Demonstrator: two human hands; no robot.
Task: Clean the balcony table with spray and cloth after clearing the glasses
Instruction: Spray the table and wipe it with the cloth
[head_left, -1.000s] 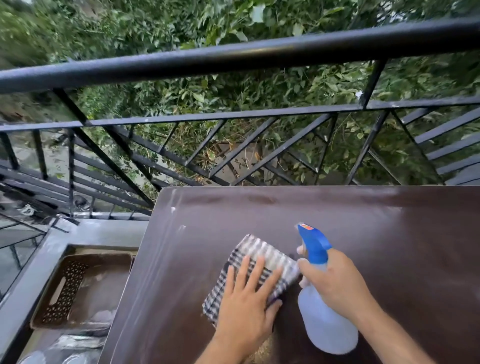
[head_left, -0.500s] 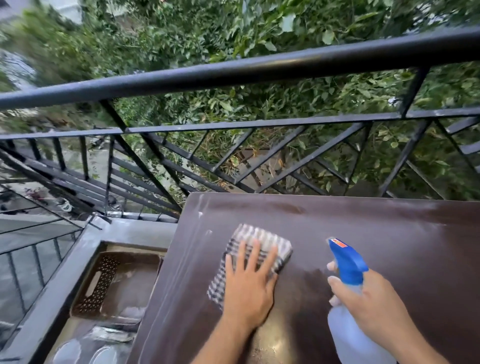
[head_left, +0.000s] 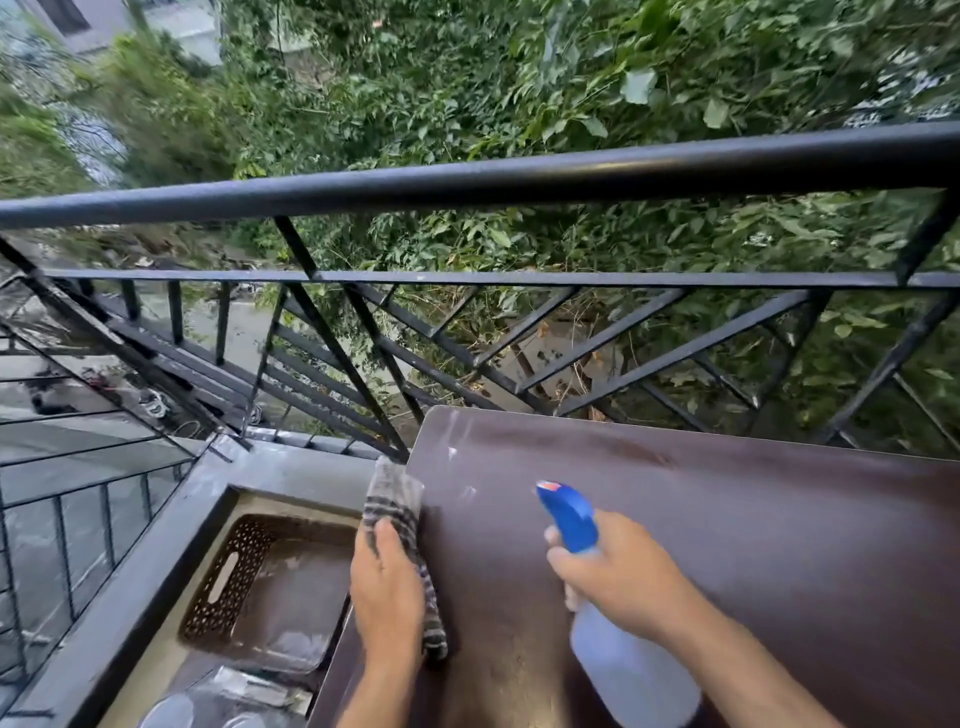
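The dark brown table (head_left: 727, 545) fills the lower right of the head view. A grey-and-white checked cloth (head_left: 397, 493) hangs over the table's left edge near the far corner. My left hand (head_left: 387, 597) grips the cloth there, its fingers bent down over the edge. My right hand (head_left: 618, 577) holds a spray bottle (head_left: 636, 673) above the table. The bottle has a translucent body and a blue nozzle (head_left: 569, 514) that points away from me to the left. White smears show near the table's far left corner.
A black metal railing (head_left: 467, 182) runs just behind the table, with dense green foliage beyond it. Below the table's left side stands a brown perforated basket (head_left: 270, 587). Clear glassware (head_left: 171, 712) lies blurred at the bottom left.
My left hand slid the cloth from the tabletop to the left edge, where it now hangs over. The right hand and the bottle kept to the right. My view turned left.
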